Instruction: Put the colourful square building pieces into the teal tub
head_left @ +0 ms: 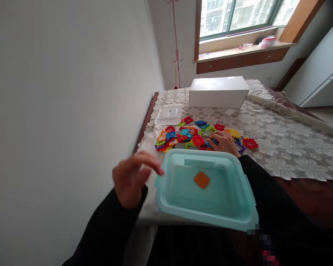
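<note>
A teal plastic bin (183, 207) sits at the near edge of the table, with a single orange toothed tile (202, 180) on its floor. Beyond it lies a scattered pile of colourful interlocking tiles (194, 136). My right hand (224, 143) rests palm down on the pile's right part, fingers touching a blue tile; whether it grips one I cannot tell. My left hand (133, 177) hovers just left of the bin's rim, fingers loosely spread, holding nothing.
A clear plastic lid (168, 114) lies behind the pile at the left. A white box (218, 92) stands further back, with a white cable (269, 101) to its right. A lace cloth (288, 144) covers the table. A white wall runs along the left.
</note>
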Action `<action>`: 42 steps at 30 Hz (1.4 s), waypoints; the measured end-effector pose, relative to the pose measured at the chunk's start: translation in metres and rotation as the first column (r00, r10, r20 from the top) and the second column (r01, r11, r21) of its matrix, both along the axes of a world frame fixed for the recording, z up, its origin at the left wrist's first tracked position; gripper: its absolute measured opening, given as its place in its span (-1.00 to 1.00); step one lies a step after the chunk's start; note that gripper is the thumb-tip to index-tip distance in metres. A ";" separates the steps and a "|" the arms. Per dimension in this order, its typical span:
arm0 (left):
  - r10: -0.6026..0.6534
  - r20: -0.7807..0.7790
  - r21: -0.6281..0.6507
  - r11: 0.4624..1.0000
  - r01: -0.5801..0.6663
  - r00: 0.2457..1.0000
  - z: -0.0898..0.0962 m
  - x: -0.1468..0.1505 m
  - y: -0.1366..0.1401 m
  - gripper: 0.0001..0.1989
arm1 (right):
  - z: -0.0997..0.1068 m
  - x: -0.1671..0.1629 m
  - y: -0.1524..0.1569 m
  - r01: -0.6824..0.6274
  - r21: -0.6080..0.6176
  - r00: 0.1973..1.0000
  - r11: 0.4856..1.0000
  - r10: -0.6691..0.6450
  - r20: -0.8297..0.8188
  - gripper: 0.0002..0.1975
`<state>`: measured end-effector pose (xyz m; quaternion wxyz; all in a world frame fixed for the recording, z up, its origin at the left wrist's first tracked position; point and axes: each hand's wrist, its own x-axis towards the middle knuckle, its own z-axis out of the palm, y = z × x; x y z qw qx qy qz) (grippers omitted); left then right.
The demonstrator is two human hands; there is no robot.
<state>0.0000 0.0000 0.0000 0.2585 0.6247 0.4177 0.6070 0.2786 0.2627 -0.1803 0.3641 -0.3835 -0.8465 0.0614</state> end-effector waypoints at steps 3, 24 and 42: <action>-0.187 0.098 -0.215 0.955 0.204 0.978 -0.011 -0.043 0.061 -0.59 | 0.002 -0.002 -0.002 0.002 -0.034 0.999 0.999 -0.001 0.037 -0.58; -0.232 0.678 -0.537 0.492 0.685 0.698 -0.103 -0.005 0.117 -0.38 | 0.062 0.011 -0.027 -0.606 -0.428 0.695 0.671 0.185 -0.694 -0.41; -0.313 0.625 -0.530 0.502 0.683 0.715 -0.094 0.008 0.115 -0.42 | 0.021 -0.005 -0.020 0.093 -0.099 0.981 0.991 -0.108 -0.160 -0.50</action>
